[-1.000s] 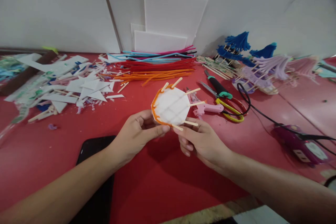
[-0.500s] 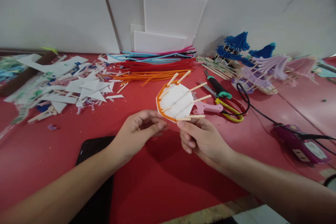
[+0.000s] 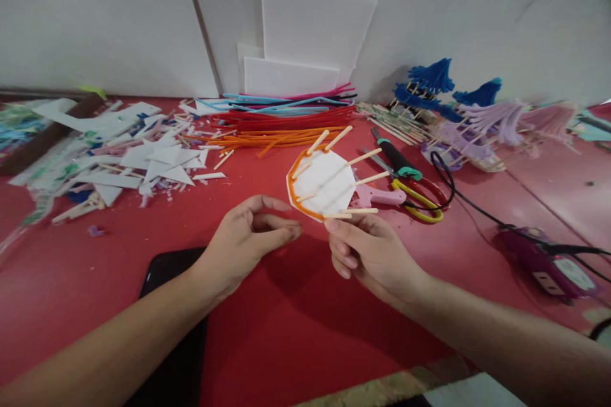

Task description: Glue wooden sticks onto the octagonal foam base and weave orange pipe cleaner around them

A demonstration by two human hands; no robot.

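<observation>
A white many-sided foam board piece [image 3: 329, 186] is held up above the red table, tilted toward me. Several short wooden sticks [image 3: 366, 157] stand out from its face. An orange pipe cleaner [image 3: 292, 186] runs along its left edge, around the stick bases. My right hand [image 3: 370, 245] pinches the piece at its lower edge between thumb and fingers. My left hand [image 3: 252, 229] is just left of the piece, fingers apart and holding nothing; its fingertips come close to the board's lower left edge.
Bundled pipe cleaners [image 3: 291, 117] lie at the back. White foam scraps [image 3: 162, 156] cover the left. To the right are scissors [image 3: 424, 200], a pink glue gun [image 3: 379, 196], a purple power strip [image 3: 548, 261] and small blue and lilac umbrella-like models [image 3: 494, 121]. A black phone [image 3: 176, 324] lies in front.
The foam piece has shifted slightly right in my right hand. My left hand has drawn a little away from its edge, and its fingers have spread.
</observation>
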